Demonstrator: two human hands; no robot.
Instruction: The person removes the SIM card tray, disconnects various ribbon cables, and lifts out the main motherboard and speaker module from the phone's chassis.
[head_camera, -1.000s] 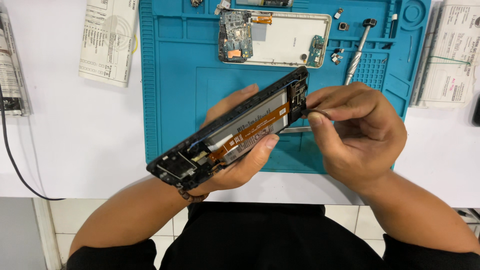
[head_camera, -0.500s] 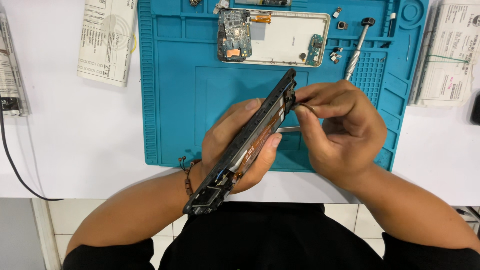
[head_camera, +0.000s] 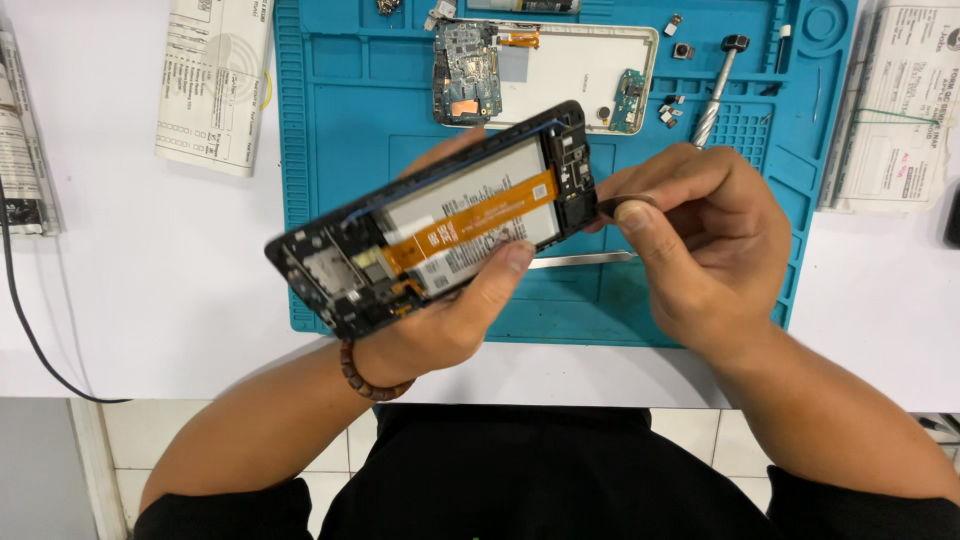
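My left hand (head_camera: 445, 320) grips an opened black phone (head_camera: 440, 215) from below, its inside facing up, with a white battery and an orange flex cable (head_camera: 470, 220) across it. My right hand (head_camera: 700, 240) pinches metal tweezers (head_camera: 585, 258) whose tips lie at the phone's right end. Both hands hover above a blue work mat (head_camera: 560, 150).
On the mat's far side lie a white phone back cover (head_camera: 585, 65) with circuit boards, small loose parts (head_camera: 672, 110) and a screwdriver (head_camera: 718, 85). Folded papers (head_camera: 210, 80) lie at left, more papers (head_camera: 895, 110) at right. A black cable (head_camera: 30, 330) runs down the white table's left.
The left hand has turned the phone from edge-on back to flat, so its open inside faces up again. The right hand stays at the phone's right end with the tweezers.
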